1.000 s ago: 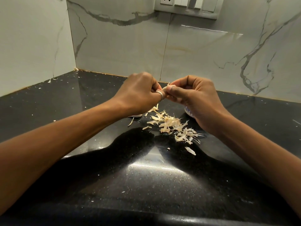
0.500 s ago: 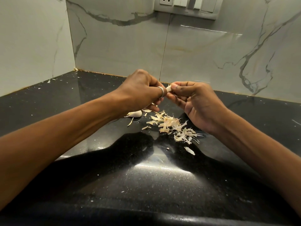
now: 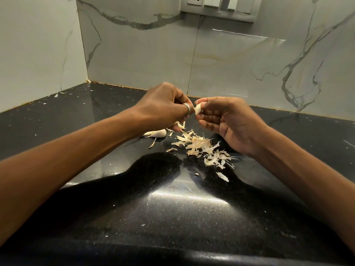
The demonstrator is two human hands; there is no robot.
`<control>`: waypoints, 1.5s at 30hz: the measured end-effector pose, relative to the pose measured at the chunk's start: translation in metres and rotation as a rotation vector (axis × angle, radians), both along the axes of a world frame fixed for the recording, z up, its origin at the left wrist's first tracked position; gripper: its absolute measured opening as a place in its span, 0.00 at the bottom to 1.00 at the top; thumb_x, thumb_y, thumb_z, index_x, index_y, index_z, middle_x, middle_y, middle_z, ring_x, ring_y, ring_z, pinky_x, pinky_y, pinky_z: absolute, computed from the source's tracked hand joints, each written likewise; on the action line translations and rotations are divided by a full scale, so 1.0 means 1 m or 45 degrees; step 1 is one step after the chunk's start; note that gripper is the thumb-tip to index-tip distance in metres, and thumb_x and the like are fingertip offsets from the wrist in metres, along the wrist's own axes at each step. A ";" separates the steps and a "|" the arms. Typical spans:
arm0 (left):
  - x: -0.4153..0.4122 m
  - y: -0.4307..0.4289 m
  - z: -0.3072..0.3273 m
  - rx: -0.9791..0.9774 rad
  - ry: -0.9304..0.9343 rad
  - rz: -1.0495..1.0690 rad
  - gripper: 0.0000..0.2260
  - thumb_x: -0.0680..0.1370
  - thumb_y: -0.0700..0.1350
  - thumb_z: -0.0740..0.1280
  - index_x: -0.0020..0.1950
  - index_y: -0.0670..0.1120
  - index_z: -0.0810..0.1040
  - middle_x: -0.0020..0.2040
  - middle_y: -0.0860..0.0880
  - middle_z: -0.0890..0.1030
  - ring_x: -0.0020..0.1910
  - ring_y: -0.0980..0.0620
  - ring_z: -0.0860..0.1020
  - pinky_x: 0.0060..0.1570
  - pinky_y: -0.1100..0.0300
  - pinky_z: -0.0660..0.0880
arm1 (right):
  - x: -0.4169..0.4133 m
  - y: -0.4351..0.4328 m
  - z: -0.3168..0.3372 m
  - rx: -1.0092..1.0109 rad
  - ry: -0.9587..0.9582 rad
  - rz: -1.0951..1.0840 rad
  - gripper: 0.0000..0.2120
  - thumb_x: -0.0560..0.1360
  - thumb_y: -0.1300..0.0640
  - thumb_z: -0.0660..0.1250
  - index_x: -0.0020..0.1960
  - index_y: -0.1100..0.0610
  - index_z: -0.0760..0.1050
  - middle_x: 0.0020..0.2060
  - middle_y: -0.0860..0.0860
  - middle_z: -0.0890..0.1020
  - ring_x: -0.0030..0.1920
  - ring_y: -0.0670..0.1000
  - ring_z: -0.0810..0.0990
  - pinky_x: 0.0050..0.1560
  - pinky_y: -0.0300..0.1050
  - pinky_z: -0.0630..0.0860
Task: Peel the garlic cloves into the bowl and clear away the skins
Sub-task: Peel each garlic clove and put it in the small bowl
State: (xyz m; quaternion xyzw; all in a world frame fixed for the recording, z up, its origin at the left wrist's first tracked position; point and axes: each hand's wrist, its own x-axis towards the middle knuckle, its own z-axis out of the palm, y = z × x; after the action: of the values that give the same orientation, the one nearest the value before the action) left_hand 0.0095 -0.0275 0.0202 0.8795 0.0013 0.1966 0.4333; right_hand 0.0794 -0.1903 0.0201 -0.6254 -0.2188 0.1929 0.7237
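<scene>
My right hand (image 3: 226,121) pinches a pale garlic clove (image 3: 198,109) between thumb and fingertips, held above the black counter (image 3: 172,212). My left hand (image 3: 165,108), with a ring on one finger, is curled just left of the clove, and a strip of skin (image 3: 181,125) hangs at its lower fingers. A heap of dry garlic skins (image 3: 201,146) lies on the counter under both hands. One unpeeled clove (image 3: 156,133) rests on the counter below my left hand. The bowl is hidden behind my right hand.
Marble-patterned wall tiles (image 3: 230,64) close off the back and left, meeting in a corner at the far left. A switch and socket panel (image 3: 219,8) sits high on the back wall. Small crumbs dot the counter's left rear part.
My hands have drawn slightly apart and my right palm has turned upward. A strip of skin has come off toward my left hand. The unpeeled clove on the counter and the held clove show more.
</scene>
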 end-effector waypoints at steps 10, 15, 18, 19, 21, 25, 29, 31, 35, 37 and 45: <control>0.004 0.003 -0.002 0.071 -0.094 0.063 0.05 0.78 0.38 0.69 0.44 0.45 0.83 0.37 0.46 0.83 0.35 0.48 0.84 0.35 0.55 0.84 | -0.003 0.004 0.000 0.036 0.063 0.051 0.08 0.78 0.69 0.64 0.55 0.68 0.79 0.39 0.58 0.83 0.37 0.51 0.85 0.39 0.40 0.83; 0.005 0.006 -0.002 0.095 -0.124 0.106 0.04 0.78 0.39 0.69 0.46 0.44 0.83 0.37 0.47 0.82 0.33 0.50 0.84 0.35 0.56 0.83 | -0.004 0.004 -0.001 -0.005 0.041 0.056 0.06 0.79 0.68 0.64 0.51 0.65 0.80 0.36 0.56 0.82 0.35 0.49 0.83 0.38 0.39 0.83; 0.006 0.011 -0.001 0.088 -0.148 0.169 0.03 0.79 0.40 0.70 0.47 0.44 0.84 0.38 0.47 0.83 0.33 0.51 0.84 0.35 0.55 0.84 | -0.004 0.004 -0.001 -0.034 0.052 0.075 0.07 0.79 0.67 0.65 0.55 0.67 0.80 0.39 0.57 0.82 0.36 0.49 0.83 0.38 0.38 0.83; 0.006 0.013 -0.001 0.070 -0.160 0.190 0.03 0.79 0.41 0.70 0.47 0.45 0.84 0.38 0.47 0.83 0.34 0.51 0.84 0.36 0.53 0.84 | -0.004 0.003 -0.001 -0.043 0.056 0.083 0.09 0.79 0.66 0.66 0.56 0.67 0.80 0.40 0.58 0.82 0.36 0.49 0.83 0.38 0.38 0.82; 0.007 0.017 0.000 0.062 -0.178 0.227 0.03 0.78 0.42 0.70 0.47 0.46 0.84 0.38 0.48 0.83 0.34 0.50 0.85 0.37 0.51 0.84 | -0.005 0.003 -0.002 -0.059 0.059 0.100 0.10 0.79 0.66 0.66 0.58 0.68 0.79 0.41 0.58 0.82 0.36 0.49 0.83 0.38 0.39 0.82; 0.008 0.018 0.000 0.089 -0.196 0.279 0.03 0.78 0.43 0.71 0.45 0.47 0.84 0.38 0.49 0.83 0.33 0.51 0.85 0.37 0.50 0.84 | -0.005 0.003 -0.001 -0.091 0.042 0.117 0.10 0.79 0.66 0.66 0.58 0.68 0.80 0.39 0.57 0.81 0.35 0.49 0.83 0.37 0.38 0.82; 0.007 0.021 0.004 0.055 -0.222 0.336 0.04 0.79 0.44 0.70 0.44 0.49 0.83 0.38 0.49 0.83 0.31 0.53 0.84 0.37 0.52 0.84 | -0.004 0.002 -0.002 -0.175 -0.005 0.113 0.10 0.79 0.67 0.65 0.57 0.68 0.80 0.37 0.56 0.81 0.34 0.48 0.81 0.38 0.38 0.83; 0.007 0.023 0.006 0.049 -0.226 0.351 0.03 0.78 0.44 0.71 0.46 0.48 0.83 0.38 0.51 0.82 0.30 0.54 0.83 0.37 0.54 0.84 | -0.004 0.002 -0.003 -0.199 -0.024 0.111 0.09 0.78 0.66 0.67 0.57 0.66 0.81 0.38 0.56 0.82 0.35 0.49 0.82 0.38 0.39 0.83; 0.005 0.021 0.003 0.124 -0.206 0.309 0.06 0.75 0.44 0.75 0.51 0.48 0.83 0.40 0.52 0.82 0.37 0.52 0.84 0.37 0.54 0.84 | -0.002 0.001 -0.001 -0.170 -0.036 0.091 0.08 0.78 0.66 0.68 0.55 0.64 0.82 0.41 0.57 0.83 0.39 0.51 0.84 0.40 0.41 0.83; 0.004 0.019 0.004 0.142 -0.196 0.247 0.08 0.75 0.41 0.73 0.53 0.50 0.82 0.43 0.51 0.83 0.42 0.51 0.84 0.38 0.55 0.84 | -0.002 0.000 0.001 -0.131 -0.028 0.071 0.08 0.77 0.66 0.68 0.56 0.64 0.81 0.42 0.57 0.83 0.41 0.53 0.85 0.37 0.40 0.82; -0.001 0.007 0.010 -0.153 0.182 -0.128 0.08 0.77 0.48 0.73 0.54 0.48 0.85 0.52 0.47 0.83 0.50 0.53 0.81 0.36 0.62 0.80 | 0.000 -0.003 0.002 -0.067 -0.063 0.085 0.10 0.77 0.70 0.68 0.57 0.66 0.78 0.46 0.59 0.84 0.43 0.55 0.85 0.40 0.40 0.83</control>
State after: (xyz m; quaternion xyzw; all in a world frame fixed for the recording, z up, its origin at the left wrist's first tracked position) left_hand 0.0084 -0.0205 0.0304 0.8628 0.0001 0.1109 0.4933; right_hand 0.0790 -0.1928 0.0221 -0.6412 -0.2522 0.2070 0.6945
